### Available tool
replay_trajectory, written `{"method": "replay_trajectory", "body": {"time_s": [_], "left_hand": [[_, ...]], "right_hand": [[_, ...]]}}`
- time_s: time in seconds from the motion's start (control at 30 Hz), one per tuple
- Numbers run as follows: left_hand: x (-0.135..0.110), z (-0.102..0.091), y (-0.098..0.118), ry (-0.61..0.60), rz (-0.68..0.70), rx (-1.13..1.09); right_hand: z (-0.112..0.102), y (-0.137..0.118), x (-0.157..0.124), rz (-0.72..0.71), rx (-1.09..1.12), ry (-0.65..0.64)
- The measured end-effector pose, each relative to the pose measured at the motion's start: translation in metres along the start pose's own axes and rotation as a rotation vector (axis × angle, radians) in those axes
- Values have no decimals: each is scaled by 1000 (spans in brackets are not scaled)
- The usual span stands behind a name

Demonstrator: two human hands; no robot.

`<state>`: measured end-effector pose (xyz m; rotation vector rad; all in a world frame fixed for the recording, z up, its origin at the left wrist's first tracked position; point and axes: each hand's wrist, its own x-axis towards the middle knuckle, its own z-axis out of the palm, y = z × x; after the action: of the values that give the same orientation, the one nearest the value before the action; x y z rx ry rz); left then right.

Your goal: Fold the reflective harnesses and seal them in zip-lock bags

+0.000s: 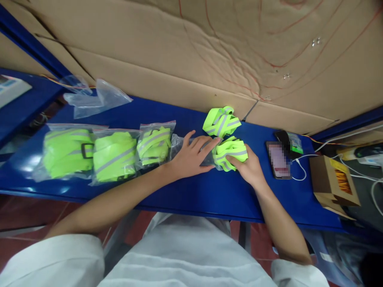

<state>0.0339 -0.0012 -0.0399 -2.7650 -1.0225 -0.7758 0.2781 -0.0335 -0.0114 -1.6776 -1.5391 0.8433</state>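
My right hand (247, 164) is closed on a folded neon-yellow reflective strap bundle (231, 152) with grey stripes, thumb on its near side. The bundle meets the mouth of a clear plastic bag (177, 144); how far inside it sits cannot be made out. Over this bag lies my left hand (194, 156), fingers spread and fingertips near the bundle's left edge. Just behind, a loose reflective strap bundle (222, 122) rests on the blue table. Three bagged bundles stand in a row to the left: a near one (154, 144), a middle one (115, 156) and a far-left one (68, 153).
Clear plastic bags (100, 99) lie at the table's back left. On the right are a phone (279, 159), a black object (283, 137), white cables and an open cardboard box (324, 179) with orange contents. A cardboard wall (143, 71) borders the back of the blue table (191, 195).
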Motion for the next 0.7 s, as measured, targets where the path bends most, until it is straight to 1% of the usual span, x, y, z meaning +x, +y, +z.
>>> {"method": "replay_trajectory", "body": {"time_s": [0.13,0.23,0.37,0.47,0.57,0.63,0.7], "left_hand": [[0,1,7,-60,-24,5],[1,3,14,-84,-97,-4],[2,4,20,-124,-175,-4],[3,5,22,-144,-176,-16],[4,4,25,-152,-179,-7],[5,3,28,-159,-194,-2],[5,4,30,-168,-209,-4]], "right_hand": [[-1,-3,-3,-22,-121,-22],[2,-7,-9,-42,-207,26],[9,-11,-19,-132,-257,83],[12,-12,-24,-171,-218,68],[11,-11,-23,-133,-157,55],[12,-9,-20,-91,-55,17],[16,-8,-17,-41,107,-23]]}}
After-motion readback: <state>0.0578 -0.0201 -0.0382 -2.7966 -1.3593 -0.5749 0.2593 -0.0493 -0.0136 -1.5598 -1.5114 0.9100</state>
